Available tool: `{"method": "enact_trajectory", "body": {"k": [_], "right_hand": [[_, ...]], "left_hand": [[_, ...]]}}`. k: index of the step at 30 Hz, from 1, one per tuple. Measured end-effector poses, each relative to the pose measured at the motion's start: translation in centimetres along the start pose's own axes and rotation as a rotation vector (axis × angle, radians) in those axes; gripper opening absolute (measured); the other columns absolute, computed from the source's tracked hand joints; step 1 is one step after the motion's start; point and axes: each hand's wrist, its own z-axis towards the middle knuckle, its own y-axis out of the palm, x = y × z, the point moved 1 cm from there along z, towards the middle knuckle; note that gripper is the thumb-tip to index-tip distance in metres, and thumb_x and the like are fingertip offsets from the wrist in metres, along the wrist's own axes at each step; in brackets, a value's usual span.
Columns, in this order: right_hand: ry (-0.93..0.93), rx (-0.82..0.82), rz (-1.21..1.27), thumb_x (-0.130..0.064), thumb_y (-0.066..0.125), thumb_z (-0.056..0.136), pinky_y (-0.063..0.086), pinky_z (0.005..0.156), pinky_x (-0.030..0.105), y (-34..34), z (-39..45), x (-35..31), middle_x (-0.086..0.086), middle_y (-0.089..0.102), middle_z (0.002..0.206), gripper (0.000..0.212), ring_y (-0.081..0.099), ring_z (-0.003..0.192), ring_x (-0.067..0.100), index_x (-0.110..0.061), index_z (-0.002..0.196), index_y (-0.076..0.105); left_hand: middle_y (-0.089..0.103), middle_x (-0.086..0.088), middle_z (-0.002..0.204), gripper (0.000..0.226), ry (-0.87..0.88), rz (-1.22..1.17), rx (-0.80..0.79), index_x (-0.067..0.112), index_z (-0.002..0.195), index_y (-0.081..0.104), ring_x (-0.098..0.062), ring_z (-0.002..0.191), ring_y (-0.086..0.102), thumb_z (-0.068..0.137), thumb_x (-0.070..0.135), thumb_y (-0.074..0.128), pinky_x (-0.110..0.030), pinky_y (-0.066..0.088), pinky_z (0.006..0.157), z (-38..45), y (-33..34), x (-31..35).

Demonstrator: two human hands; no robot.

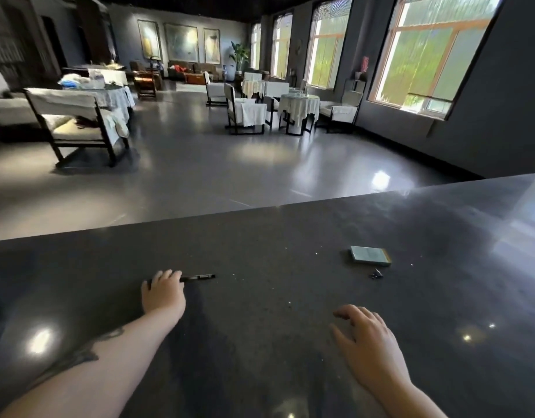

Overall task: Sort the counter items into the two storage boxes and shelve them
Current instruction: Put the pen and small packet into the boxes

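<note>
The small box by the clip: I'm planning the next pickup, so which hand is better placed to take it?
Right. The right hand hovers open on the small box's side; the left hand is already on the pen.

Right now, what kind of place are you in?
Probably a restaurant or hotel lounge: cloth-covered tables with chairs, paintings on the far wall, and a long dark counter in front.

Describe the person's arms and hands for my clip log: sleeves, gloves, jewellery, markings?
Both forearms are bare, with no sleeve in view. The left hand and right hand wear no gloves, and no rings or watch show. A dark tattoo marks the left forearm.
</note>
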Motion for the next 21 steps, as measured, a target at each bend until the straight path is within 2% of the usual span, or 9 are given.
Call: {"method": "enact_trajectory", "body": {"k": [2,5,8,14,18,21], "right_hand": [[0.008,-0.013,0.037,-0.038,0.057,0.089,0.038,0.094,0.025,0.6,1.4,1.1,-0.017,0.059,0.113,0.022,0.049,0.112,0.008,-0.033,0.11,0.06],[0.002,-0.061,0.067,-0.038,0.058,0.088,0.04,0.091,0.025,1.7,3.4,2.9,-0.015,0.06,0.114,0.024,0.051,0.11,0.009,-0.03,0.111,0.06],[0.048,-0.072,0.085,-0.035,0.056,0.087,0.04,0.091,0.024,1.7,6.1,6.8,-0.012,0.06,0.114,0.027,0.05,0.111,0.011,-0.028,0.113,0.06],[0.122,0.02,0.08,-0.031,0.059,0.083,0.041,0.093,0.029,1.0,13.4,13.8,-0.006,0.056,0.122,0.042,0.046,0.115,0.017,-0.026,0.124,0.053],[0.019,-0.062,-0.042,-0.036,0.059,0.086,0.042,0.094,0.031,1.6,17.7,16.6,-0.006,0.05,0.133,0.047,0.042,0.12,0.019,-0.027,0.131,0.047],[-0.08,-0.091,-0.094,-0.034,0.056,0.09,0.04,0.096,0.03,2.6,19.3,18.3,-0.009,0.052,0.134,0.043,0.042,0.123,0.018,-0.029,0.132,0.049]], "left_hand": [[0.058,0.0,0.117,0.015,0.017,-0.03,0.113,0.025,0.105,0.063,-0.023,0.115,0.047,0.093,0.025,0.054,-0.042,0.029,0.104,-1.0,0.3,1.0],[0.058,-0.005,0.098,0.004,-0.003,-0.108,0.238,0.02,0.083,0.068,-0.03,0.1,0.049,0.082,0.022,0.07,-0.044,0.033,0.089,-3.0,0.9,3.1],[0.059,-0.007,0.097,0.006,-0.031,-0.231,0.269,0.021,0.081,0.066,-0.034,0.097,0.05,0.081,0.024,0.071,-0.049,0.034,0.084,-5.3,1.9,8.6],[0.061,0.002,0.084,0.006,0.044,-0.505,0.251,0.025,0.084,0.061,-0.027,0.093,0.057,0.084,0.027,0.067,-0.04,0.028,0.077,-10.4,4.6,22.4],[0.062,0.005,0.086,0.005,-0.042,-0.587,0.205,0.026,0.084,0.061,-0.024,0.094,0.057,0.086,0.03,0.065,-0.041,0.029,0.081,-11.6,7.0,27.2],[0.061,0.007,0.082,0.006,-0.055,-0.562,0.264,0.027,0.082,0.062,-0.024,0.09,0.058,0.084,0.029,0.067,-0.042,0.031,0.081,-11.5,8.0,28.2]]}}
